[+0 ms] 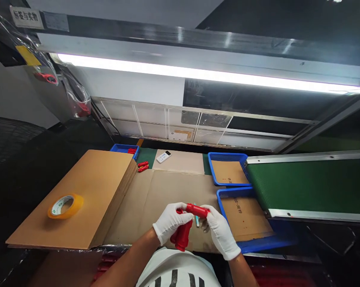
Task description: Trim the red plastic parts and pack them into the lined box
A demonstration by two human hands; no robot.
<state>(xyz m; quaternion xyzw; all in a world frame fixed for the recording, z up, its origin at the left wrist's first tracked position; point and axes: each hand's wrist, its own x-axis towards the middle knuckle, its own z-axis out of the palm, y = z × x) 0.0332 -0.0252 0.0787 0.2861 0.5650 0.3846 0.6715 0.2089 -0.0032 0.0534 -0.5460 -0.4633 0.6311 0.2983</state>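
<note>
In front of my body, both hands wear white gloves. My left hand (pixel 172 221) is closed around the near end of a red ribbed plastic tube (pixel 197 210), with the thumb bent over it. The fingers of my right hand (pixel 220 231) pinch the tube's other end. Below my left palm hangs a thicker red plastic piece (pixel 182 236); whether it joins the tube is hidden by the glove. Between my hands, a slim light-blue tool (pixel 197 220) lies on the brown cardboard sheet (pixel 168 191), partly covered by the tube.
At left, a roll of yellow tape (pixel 65 206) rests on stacked cardboard (pixel 99 175). Small red parts (pixel 143 166) lie by a blue bin (pixel 116 147). Two cardboard-lined blue trays (pixel 211 169) stand at right beside a green conveyor (pixel 311 187). A white device (pixel 163 157) lies at the back.
</note>
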